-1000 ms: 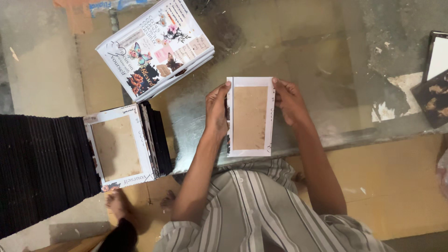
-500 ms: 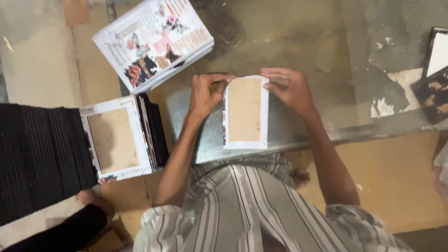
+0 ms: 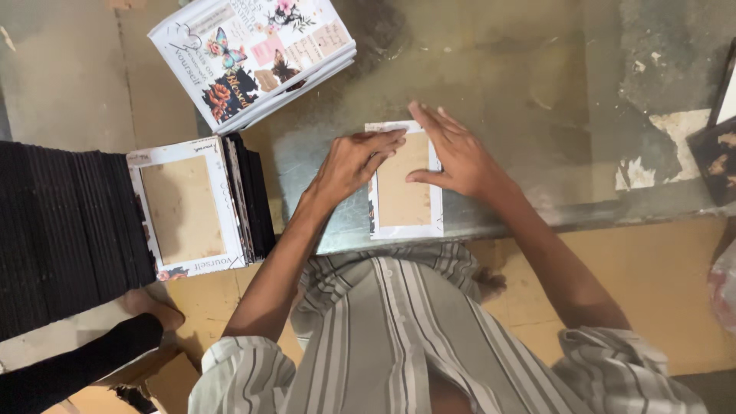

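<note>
Both hands flat, no pinch grip: left hand (image 3: 354, 162) and right hand (image 3: 458, 157) press the white-bordered brown card panel (image 3: 404, 201) onto the glass bench (image 3: 537, 100) at its near edge; looks light, stiff, creasable, best taken by side edges.

Two hands press flat on a white and brown card on the table.

The left hand (image 3: 353, 161) and right hand (image 3: 456, 157) cover the top of the card (image 3: 405, 203). At 9 o'clock lies another card (image 3: 184, 207) on a black stack (image 3: 69, 230). At 11 o'clock lie flowery printed sheets (image 3: 253, 54).
</note>
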